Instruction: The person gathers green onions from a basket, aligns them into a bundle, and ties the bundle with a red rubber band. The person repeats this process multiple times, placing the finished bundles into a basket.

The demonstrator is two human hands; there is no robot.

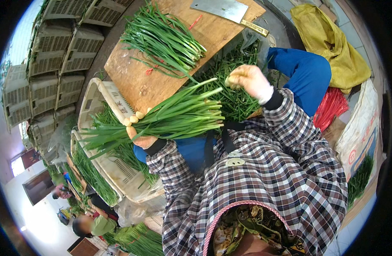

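Observation:
My left hand point(141, 137), with yellow finger cots on its fingertips, grips a bunch of garlic chives point(186, 115) around its leafy part. The pale cut ends point right, toward my right hand point(249, 82). That hand is raised just beyond the stem ends, apart from them. Its fingers are curled together, and nothing shows between them. Another bunch of chives point(164, 40) lies on the wooden board point(132, 86), with red ties point(152, 69) beside it. A cleaver point(223, 10) rests flat at the board's far edge. Loose green trimmings point(237, 99) are heaped below my right hand.
At the left, a plastic crate point(132, 182) holds chives, and stacked crates point(50, 51) rise behind. A yellow sack point(330, 48), red plastic strands point(330, 108) and a white printed sack point(359, 128) lie at the right. Another person point(101, 225) is at the lower left.

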